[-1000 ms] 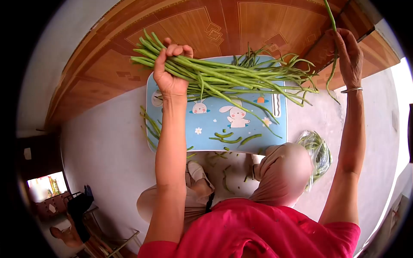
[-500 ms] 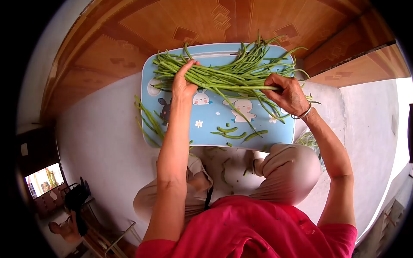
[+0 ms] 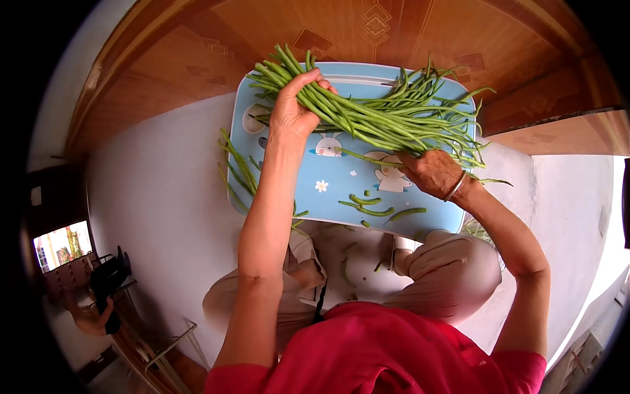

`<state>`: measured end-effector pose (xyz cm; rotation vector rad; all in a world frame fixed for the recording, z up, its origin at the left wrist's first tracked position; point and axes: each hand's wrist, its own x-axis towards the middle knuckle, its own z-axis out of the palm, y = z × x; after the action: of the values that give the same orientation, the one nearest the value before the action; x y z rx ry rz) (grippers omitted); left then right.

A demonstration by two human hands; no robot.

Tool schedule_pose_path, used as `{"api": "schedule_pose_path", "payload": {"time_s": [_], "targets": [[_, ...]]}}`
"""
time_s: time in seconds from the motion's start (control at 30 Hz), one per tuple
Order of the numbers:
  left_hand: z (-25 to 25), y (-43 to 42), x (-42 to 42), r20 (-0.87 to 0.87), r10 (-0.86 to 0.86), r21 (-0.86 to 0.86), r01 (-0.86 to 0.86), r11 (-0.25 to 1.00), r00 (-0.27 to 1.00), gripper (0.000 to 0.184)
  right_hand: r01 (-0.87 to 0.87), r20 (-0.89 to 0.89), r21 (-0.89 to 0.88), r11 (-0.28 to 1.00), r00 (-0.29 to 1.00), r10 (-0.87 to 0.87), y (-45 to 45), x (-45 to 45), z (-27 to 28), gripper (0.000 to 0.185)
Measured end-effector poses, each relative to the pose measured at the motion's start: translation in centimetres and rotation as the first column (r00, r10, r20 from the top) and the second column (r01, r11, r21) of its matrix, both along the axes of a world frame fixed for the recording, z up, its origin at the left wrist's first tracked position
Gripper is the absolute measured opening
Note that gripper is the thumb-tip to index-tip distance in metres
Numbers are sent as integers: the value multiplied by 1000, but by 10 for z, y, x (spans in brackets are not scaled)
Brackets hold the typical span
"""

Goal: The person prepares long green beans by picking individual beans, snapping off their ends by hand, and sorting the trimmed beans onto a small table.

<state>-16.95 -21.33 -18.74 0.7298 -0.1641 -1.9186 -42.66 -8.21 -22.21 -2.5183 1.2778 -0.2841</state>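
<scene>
Grips a thick bundle of long, slender green bean pods (image 3: 367,125) with the left hand (image 3: 296,108), wrapping curled fingers and thumb around one end. Has the rest of the bundle stretched rightward from that hand, fanning out above the right hand (image 3: 434,173), over a light-blue table printed with white rabbits (image 3: 341,177). Pinches a single long green pod (image 3: 371,159) with the right hand, bent fingers pressed together, one end pointing back toward the left hand. Wears a thin silver-coloured metal bangle (image 3: 455,186) just behind the right hand. Has a loose heap of thin green pods (image 3: 413,88) beyond the right hand, more green pods (image 3: 244,169) across the table's edge left of the left hand, and short green pod pieces (image 3: 408,213) nearer the body than the right hand. Faces brown wood panelling (image 3: 348,29) beyond both hands.
</scene>
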Motion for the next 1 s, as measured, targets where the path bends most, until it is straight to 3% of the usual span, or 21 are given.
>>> {"api": "schedule_pose_path", "payload": {"time_s": [0.1,0.2,0.23,0.33,0.5,0.6,0.63,0.73,0.77,1.0], "targets": [[-5,-14,23,63,36,-93,-30,995,997,17,13,-82,32,999,997,-10,-12,3,16,33],[-37,-24,50,351,123,55,-152,987,928,22,5,-81,37,999,997,-2,-27,11,4,33],[-59,-28,63,405,64,60,-96,994,912,28,18,-135,64,998,991,-10,-30,13,-4,32],[-66,-29,60,653,91,83,-191,978,752,30,-4,-48,-49,999,999,1,-40,11,-25,30],[-62,-36,62,869,136,-138,-30,990,477,37,-3,-39,-49,999,999,1,-41,8,-18,31],[-44,-27,63,938,-22,-6,78,997,347,44,-9,-35,-32,999,999,8,-37,9,-14,32],[-44,-24,70,971,-98,61,172,983,220,64,-20,-17,-45,999,1000,19,-38,9,-15,32],[-38,-21,81,964,-250,237,136,962,93,77,-51,56,-54,997,997,54,-37,5,-19,34],[-38,-18,85,960,-269,251,192,949,79,85,-63,83,-55,996,994,68,-37,5,-19,34],[-41,-8,93,884,-436,378,289,879,171,87,-86,120,5,996,989,85,-31,3,-3,39]]}}
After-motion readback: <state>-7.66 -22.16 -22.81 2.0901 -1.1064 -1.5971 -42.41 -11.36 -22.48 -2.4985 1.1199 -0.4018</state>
